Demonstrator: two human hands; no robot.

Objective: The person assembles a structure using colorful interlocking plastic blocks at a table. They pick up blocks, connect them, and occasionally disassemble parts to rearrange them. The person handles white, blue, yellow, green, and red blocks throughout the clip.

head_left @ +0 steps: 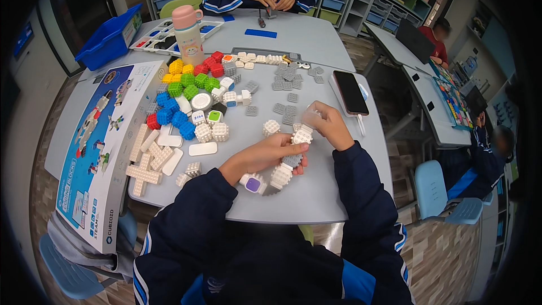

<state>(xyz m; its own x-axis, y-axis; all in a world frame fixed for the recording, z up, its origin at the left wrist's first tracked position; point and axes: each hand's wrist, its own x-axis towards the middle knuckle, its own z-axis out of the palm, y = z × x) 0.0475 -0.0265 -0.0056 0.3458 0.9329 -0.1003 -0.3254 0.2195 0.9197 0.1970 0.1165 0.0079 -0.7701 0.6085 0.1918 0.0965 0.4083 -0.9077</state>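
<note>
My left hand (264,152) is closed around a curved chain of knobbly white and grey building blocks (280,177). At the chain's lower end is a white block with a purple square face (252,183). The fingers of my right hand (332,126) pinch a pale, translucent piece (311,116) at the chain's upper end; whether it is joined to the chain I cannot tell. Just beyond my left hand, a loose white block (271,128) rests on the table. Flat grey studded plates (289,114) lie close to my right hand.
Coloured cube blocks (164,116) and white studded beams (144,173) cover the table's left side, beside a large box (96,147). A pink-lidded bottle (189,42) stands behind them. A phone (350,94) with a cable lies at the right. Another person works across the table.
</note>
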